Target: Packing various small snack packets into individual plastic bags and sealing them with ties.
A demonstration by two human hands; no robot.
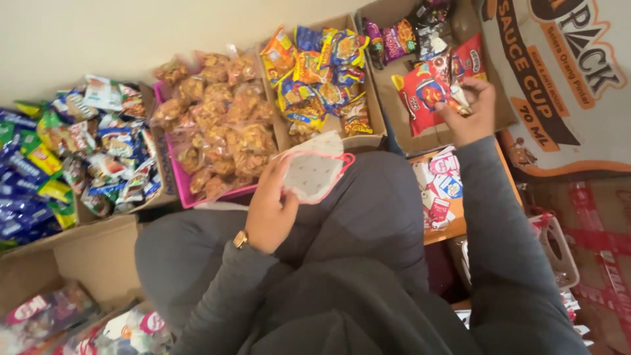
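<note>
Gripping a pink-edged pouch, left hand closed — right hand pinches a snack packet over floor-level cardboard boxes.

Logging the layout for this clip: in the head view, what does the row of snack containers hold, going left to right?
Blue and green packets → mixed small packets in a cardboard box → clear bags of orange snacks in a pink tray → yellow and blue packets → red packets, where the right hand reaches.

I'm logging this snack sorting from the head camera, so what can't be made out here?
- Right hand: its fingers cover whatever it grips among the red snack packets.
- Left hand: holds a white pouch with pink edging; contents hidden.
- Blue packets: cut off by the left edge.
- Bottom-left packets: blurred.
</note>
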